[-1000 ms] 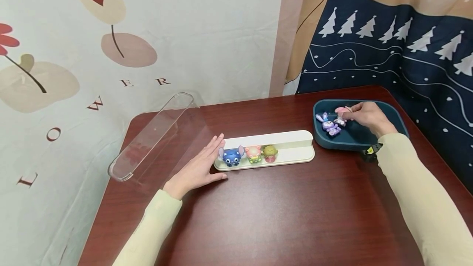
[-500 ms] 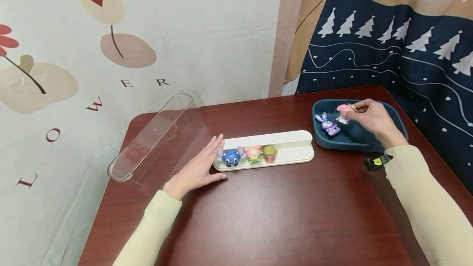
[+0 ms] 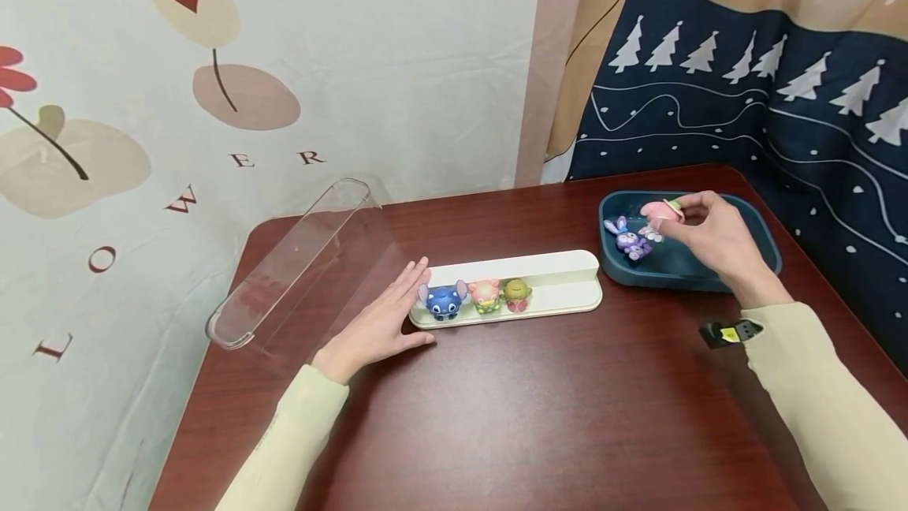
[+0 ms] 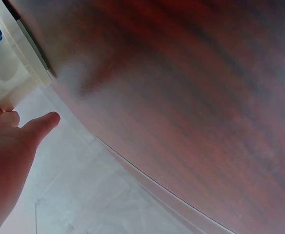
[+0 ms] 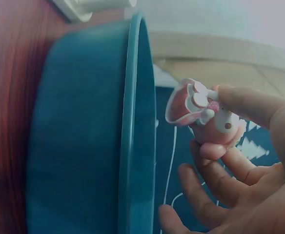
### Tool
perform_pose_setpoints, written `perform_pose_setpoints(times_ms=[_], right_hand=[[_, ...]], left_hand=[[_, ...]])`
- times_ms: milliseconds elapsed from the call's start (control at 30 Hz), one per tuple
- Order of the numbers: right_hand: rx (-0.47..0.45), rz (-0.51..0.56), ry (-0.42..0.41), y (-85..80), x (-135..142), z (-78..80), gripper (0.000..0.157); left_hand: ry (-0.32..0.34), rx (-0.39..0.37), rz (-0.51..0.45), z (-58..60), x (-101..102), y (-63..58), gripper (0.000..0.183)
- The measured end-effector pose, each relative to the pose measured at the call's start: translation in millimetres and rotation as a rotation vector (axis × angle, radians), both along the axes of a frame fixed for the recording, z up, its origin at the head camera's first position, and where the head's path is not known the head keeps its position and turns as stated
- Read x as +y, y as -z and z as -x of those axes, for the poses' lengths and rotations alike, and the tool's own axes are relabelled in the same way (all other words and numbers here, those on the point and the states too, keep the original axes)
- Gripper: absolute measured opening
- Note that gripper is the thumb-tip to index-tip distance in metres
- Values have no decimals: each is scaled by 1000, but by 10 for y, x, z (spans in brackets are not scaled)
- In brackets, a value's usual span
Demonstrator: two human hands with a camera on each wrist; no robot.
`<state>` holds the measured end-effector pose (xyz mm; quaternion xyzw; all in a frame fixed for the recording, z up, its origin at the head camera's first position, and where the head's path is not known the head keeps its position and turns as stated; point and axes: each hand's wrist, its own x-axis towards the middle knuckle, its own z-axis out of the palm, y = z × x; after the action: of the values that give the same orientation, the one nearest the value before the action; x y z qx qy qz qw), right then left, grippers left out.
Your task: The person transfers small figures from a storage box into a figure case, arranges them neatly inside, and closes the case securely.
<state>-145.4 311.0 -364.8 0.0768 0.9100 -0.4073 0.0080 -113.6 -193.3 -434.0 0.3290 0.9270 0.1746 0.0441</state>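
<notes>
My right hand (image 3: 723, 236) pinches a pink and white figurine (image 5: 211, 114) between thumb and fingers, above the dark teal bin (image 3: 681, 278). Beneath it in the bin lies a purple bunny figurine (image 3: 628, 241). With straight fingers, my left hand (image 3: 372, 330) touches the left end of a long cream tray (image 3: 563, 302). Side by side in that tray stand a blue big-eared figurine (image 3: 444, 302), a pink pig-like figurine (image 3: 486, 296) and an olive-green figurine (image 3: 517, 294). In the left wrist view the thumb is spread apart beside the tray's end.
A long clear plastic cover (image 3: 291, 266) lies at the table's left, near the wall cloth (image 3: 397, 85). The reddish-brown table (image 3: 525, 408) runs up to the patterned navy cloth (image 3: 709, 117) at the right. A black strap (image 3: 731, 333) sits at my right wrist.
The right hand has lifted the pink figurine off the bin's floor and turned it, its wrist drawing back toward the right. My left hand and the tray have stayed put.
</notes>
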Motion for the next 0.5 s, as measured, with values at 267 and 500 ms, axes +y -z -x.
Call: perform_pose_setpoints(times_ms=[267, 500], right_hand=[[11, 9, -69, -60, -167, -117, 88], [27, 0, -101, -68, -275, -192, 79]], left_hand=[[-3, -3, -1, -8, -2, -6, 100], [7, 5, -5, -2, -3, -2, 100]])
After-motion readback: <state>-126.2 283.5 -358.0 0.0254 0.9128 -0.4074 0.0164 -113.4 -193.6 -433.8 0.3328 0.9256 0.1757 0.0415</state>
